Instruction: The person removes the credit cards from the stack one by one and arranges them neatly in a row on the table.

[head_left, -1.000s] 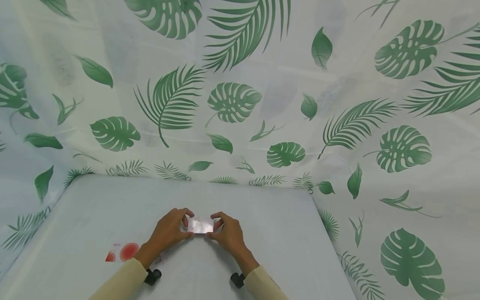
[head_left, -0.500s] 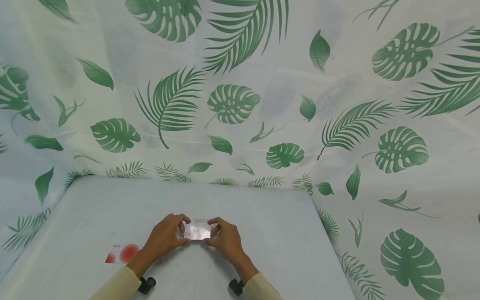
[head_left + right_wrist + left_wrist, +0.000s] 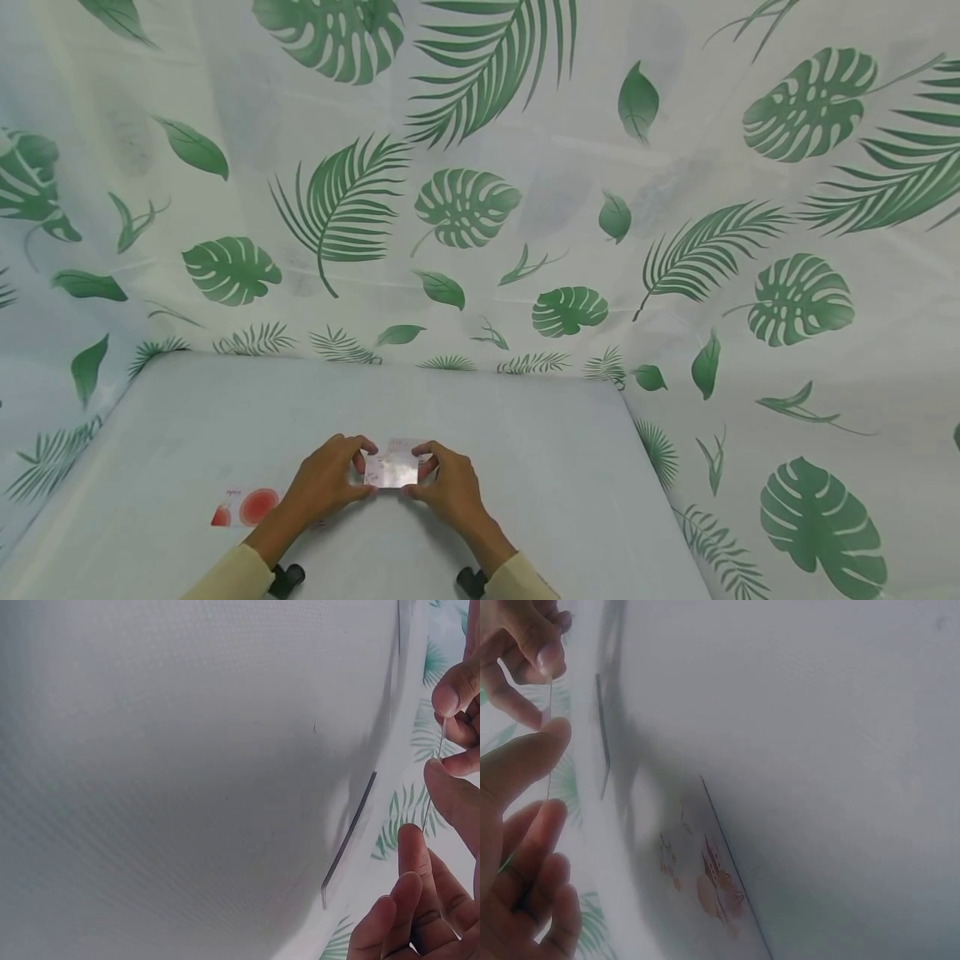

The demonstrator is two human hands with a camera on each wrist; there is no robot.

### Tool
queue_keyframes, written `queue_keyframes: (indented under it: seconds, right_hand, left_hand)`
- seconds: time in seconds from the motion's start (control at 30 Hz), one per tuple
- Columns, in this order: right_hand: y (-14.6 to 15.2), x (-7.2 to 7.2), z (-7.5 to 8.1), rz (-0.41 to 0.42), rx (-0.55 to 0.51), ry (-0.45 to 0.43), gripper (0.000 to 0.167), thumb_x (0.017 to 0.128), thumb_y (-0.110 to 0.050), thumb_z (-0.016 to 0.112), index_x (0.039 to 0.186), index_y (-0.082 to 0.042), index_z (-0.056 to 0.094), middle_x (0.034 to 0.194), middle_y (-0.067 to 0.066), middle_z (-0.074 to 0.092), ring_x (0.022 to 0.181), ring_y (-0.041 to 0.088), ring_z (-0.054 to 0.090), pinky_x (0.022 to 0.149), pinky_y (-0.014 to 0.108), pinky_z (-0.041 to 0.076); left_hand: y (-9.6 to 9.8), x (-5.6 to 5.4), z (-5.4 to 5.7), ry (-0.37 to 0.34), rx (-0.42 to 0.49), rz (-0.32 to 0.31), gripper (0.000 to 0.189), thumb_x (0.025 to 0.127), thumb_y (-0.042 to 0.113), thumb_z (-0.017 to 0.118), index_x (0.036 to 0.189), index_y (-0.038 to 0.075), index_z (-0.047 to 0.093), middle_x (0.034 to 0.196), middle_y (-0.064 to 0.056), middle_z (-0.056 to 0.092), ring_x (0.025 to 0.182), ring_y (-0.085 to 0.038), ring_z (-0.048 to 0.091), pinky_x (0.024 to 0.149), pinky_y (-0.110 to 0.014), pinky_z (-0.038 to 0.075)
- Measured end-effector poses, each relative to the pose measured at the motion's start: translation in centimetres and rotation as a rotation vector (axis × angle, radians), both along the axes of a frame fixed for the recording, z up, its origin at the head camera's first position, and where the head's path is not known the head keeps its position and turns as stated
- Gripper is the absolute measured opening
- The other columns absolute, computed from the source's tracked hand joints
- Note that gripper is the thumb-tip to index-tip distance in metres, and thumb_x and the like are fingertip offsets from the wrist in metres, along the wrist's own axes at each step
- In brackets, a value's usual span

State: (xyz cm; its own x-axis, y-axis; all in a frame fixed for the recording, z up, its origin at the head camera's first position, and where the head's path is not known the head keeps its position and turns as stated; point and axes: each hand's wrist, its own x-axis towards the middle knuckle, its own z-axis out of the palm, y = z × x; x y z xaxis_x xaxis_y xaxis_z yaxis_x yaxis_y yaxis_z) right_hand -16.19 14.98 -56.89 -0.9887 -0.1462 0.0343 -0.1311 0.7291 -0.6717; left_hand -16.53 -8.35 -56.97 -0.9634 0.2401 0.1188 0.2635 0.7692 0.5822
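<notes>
Both hands hold a thin, shiny, see-through card point(image 3: 392, 472) level above the table. My left hand point(image 3: 324, 479) pinches its left edge between thumb and fingertips; my right hand point(image 3: 452, 485) does the same on the right. From the wrist views the card point(image 3: 550, 776) shows edge-on as a fine line. Just behind it, partly covered in the head view, a second pale card point(image 3: 407, 446) lies on the table; its dark edge point(image 3: 350, 829) shows in the right wrist view. A card with red prints point(image 3: 251, 507) lies left, partly hidden by the left forearm.
The white-covered table point(image 3: 540, 467) reaches back to a hanging sheet point(image 3: 510, 267) printed with green leaves, which also closes in both sides. A black wrist camera point(image 3: 287, 579) sits at the left cuff, another wrist camera point(image 3: 471, 581) at the right.
Both hands have drawn the held card towards the person and slightly left. More of the pale card behind it has come into sight. The red-printed card stays put.
</notes>
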Motion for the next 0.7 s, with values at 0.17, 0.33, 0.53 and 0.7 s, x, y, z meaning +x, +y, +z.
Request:
queue_keyframes:
  seconds: [0.17, 0.33, 0.53, 0.7]
  right_hand:
    - [-0.2, 0.3, 0.1, 0.006, -0.008, 0.0, 0.056, 0.072, -0.019, 0.099, 0.122, -0.02, 0.074, 0.082, -0.007, 0.07, 0.061, 0.002, 0.042, 0.055, 0.021, 0.034]
    - [-0.4, 0.6, 0.2, 0.021, -0.01, -0.003, 0.055, 0.073, -0.018, 0.099, 0.122, -0.018, 0.074, 0.082, -0.006, 0.071, 0.061, 0.002, 0.042, 0.055, 0.021, 0.035]
    - [-0.5, 0.8, 0.0, 0.044, 0.003, -0.004, 0.053, 0.074, -0.021, 0.098, 0.121, -0.018, 0.074, 0.081, -0.006, 0.07, 0.063, 0.001, 0.045, 0.058, 0.021, 0.037]
    - [-0.5, 1.0, -0.3, 0.06, 0.007, -0.001, 0.054, 0.074, -0.023, 0.098, 0.121, -0.018, 0.074, 0.081, -0.008, 0.07, 0.067, 0.0, 0.047, 0.062, 0.021, 0.04]
  left_hand:
    - [-0.2, 0.2, -0.1, -0.005, -0.008, 0.001, 0.053, 0.071, 0.028, 0.1, 0.116, 0.022, 0.072, 0.082, 0.011, 0.057, 0.077, -0.005, 0.043, 0.07, -0.024, 0.043]
    - [-0.4, 0.5, -0.3, 0.013, -0.007, -0.003, 0.053, 0.07, 0.029, 0.101, 0.114, 0.022, 0.072, 0.081, 0.013, 0.056, 0.076, -0.003, 0.043, 0.069, -0.023, 0.043]
    - [-0.6, 1.0, -0.4, 0.026, -0.023, -0.009, 0.054, 0.069, 0.029, 0.101, 0.113, 0.022, 0.072, 0.082, 0.014, 0.055, 0.076, -0.002, 0.042, 0.068, -0.023, 0.042]
    - [-0.9, 1.3, -0.5, 0.039, -0.029, -0.017, 0.053, 0.069, 0.029, 0.101, 0.113, 0.022, 0.071, 0.082, 0.012, 0.055, 0.076, -0.002, 0.042, 0.068, -0.023, 0.042]
